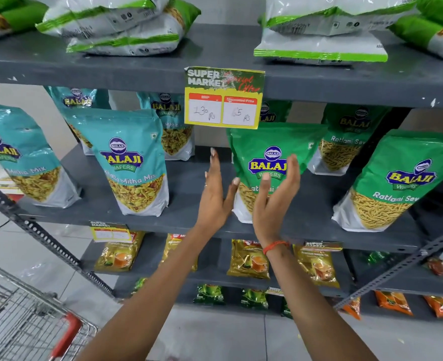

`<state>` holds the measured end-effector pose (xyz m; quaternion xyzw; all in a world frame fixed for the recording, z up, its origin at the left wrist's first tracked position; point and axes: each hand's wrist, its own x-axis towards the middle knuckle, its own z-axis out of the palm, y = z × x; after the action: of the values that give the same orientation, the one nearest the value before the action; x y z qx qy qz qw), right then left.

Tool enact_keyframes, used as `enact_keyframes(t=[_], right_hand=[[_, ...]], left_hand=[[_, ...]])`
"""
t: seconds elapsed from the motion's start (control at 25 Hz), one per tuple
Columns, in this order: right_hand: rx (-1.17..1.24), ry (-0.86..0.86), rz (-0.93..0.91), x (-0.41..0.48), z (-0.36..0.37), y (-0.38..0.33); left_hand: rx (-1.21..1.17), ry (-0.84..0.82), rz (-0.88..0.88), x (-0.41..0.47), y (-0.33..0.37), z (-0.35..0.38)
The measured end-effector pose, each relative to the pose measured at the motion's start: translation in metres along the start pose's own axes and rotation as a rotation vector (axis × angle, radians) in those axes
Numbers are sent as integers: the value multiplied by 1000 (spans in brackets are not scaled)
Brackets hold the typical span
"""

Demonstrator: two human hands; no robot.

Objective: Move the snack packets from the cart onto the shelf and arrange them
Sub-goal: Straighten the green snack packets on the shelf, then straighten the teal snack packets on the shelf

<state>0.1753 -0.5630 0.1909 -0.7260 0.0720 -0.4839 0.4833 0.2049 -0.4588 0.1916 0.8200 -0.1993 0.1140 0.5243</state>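
Observation:
A green Ratlami Sev packet (272, 149) stands upright on the grey middle shelf (189, 183). My left hand (215, 194) is open at the packet's left edge, fingers spread and pointing up. My right hand (275, 201) is open in front of the packet, palm toward it; I cannot tell if it touches. A second green packet (394, 183) stands to the right, with more behind it. Teal Khatta Mitha Mix packets (134, 162) stand to the left. The wire cart (19, 313) with a red handle is at the bottom left; no packets show in its visible part.
A yellow price tag (223, 97) hangs from the upper shelf edge just above the green packet. White-and-green bags (319, 29) lie flat on the top shelf. Tea packets (249, 259) and orange packets (392, 303) fill the lower shelves. Perforated metal braces (45, 238) slant at both sides.

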Motion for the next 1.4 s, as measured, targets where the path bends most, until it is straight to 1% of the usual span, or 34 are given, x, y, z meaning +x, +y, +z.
enact_keyframes(t=[0.04,0.12,0.28,0.4,0.56,0.64,0.72,0.8,0.88,0.92,1.0,1.08,1.12,1.24,1.4], right_hand=[[16,-19,-45,-4,15,-11],[58,-71,-80,-17,47,-27],[102,-160,-121,-57,117,-61],[177,-224,-138,-94,182,-97],[241,-309,-150,-134,258,-133],[321,-412,-102,-153,286,-141],[340,-565,21,-171,316,-138],[278,-726,200,-183,344,-126],[191,-909,388,-190,366,-106],[162,-990,442,-190,373,-98],[164,-1092,467,-193,384,-86],[193,-1131,458,-197,390,-81],[208,-1139,450,-198,391,-80],[264,-1135,459,-197,394,-78],[278,-1164,449,-197,392,-76]], left_hand=[[11,84,66,-2,4,-13],[7,199,134,-4,-1,-44],[45,384,167,-11,-35,-119],[147,480,110,-14,-77,-187],[162,521,78,-15,-132,-266],[160,573,3,-17,-160,-297],[112,622,-113,-21,-196,-325],[70,600,-209,-26,-229,-348],[11,512,-339,-26,-254,-363],[-22,447,-397,-26,-262,-369],[-65,299,-453,-23,-278,-381],[-74,189,-479,-21,-292,-392],[-72,171,-495,-20,-296,-396],[-69,196,-519,-20,-300,-396],[-48,230,-518,-24,-299,-391]])
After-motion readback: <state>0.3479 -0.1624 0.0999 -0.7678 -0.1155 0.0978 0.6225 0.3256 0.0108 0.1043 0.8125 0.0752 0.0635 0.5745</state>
